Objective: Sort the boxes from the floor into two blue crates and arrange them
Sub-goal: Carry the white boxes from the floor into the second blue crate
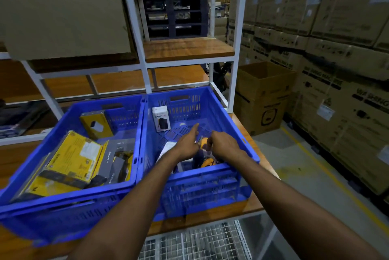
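Two blue crates stand side by side on a wooden shelf. The left crate [69,200] holds several yellow and grey boxes, among them a large yellow box [69,158] lying tilted. In the right crate [212,188] a white box [161,118] stands upright against the far left corner. Both my hands reach into the right crate. My left hand [188,142] has its index finger stretched out over another white box [168,147]. My right hand [221,143] is curled around a small yellow item [203,144], and a yellow and dark box [207,162] lies below it.
White metal shelving [137,34] with wooden boards rises behind the crates. A big cardboard box [63,23] sits on the upper left shelf. An open carton [263,95] stands on the floor to the right, before stacked cartons [336,49]. A wire mesh shelf [195,243] lies below.
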A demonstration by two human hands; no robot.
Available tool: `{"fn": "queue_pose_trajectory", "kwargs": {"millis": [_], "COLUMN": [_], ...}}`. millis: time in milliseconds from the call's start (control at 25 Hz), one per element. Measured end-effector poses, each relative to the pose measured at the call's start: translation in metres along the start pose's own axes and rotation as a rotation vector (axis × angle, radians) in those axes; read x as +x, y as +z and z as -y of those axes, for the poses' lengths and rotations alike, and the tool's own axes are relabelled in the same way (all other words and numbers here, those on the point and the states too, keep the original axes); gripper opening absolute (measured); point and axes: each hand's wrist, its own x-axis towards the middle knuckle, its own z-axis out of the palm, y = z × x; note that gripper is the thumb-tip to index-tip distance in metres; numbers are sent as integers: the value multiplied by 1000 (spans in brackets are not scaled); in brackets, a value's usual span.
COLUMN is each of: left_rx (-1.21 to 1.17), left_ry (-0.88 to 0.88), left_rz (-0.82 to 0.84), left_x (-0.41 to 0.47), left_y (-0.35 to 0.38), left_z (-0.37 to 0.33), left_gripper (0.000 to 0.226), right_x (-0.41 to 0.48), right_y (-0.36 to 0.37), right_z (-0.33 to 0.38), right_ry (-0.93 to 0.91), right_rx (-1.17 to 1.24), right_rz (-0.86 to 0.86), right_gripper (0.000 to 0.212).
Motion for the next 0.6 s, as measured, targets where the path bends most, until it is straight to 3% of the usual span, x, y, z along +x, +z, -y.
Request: {"fn": "queue_pose_trajectory", "kwargs": {"millis": [120,320,480,600], "left_rx": [8,-214,-191,-108], "left_ry": [6,-18,119,312], "left_rz": [-31,-319,-504,-629], "left_x": [-10,-55,-96,-135], "left_y": [-2,-8,1,13], "left_z": [-6,-32,-65,-95], "left_gripper": [57,41,28,37], "right_x": [-3,-32,-94,-152], "right_y": [-4,-32,-47,-44], "right_z": [-6,-4,-10,-20], "right_ry": [12,-34,-82,-126], "right_rx": [51,220,307,305], "right_rz": [-24,-249,-533,-661], "right_gripper": [12,33,28,38]}}
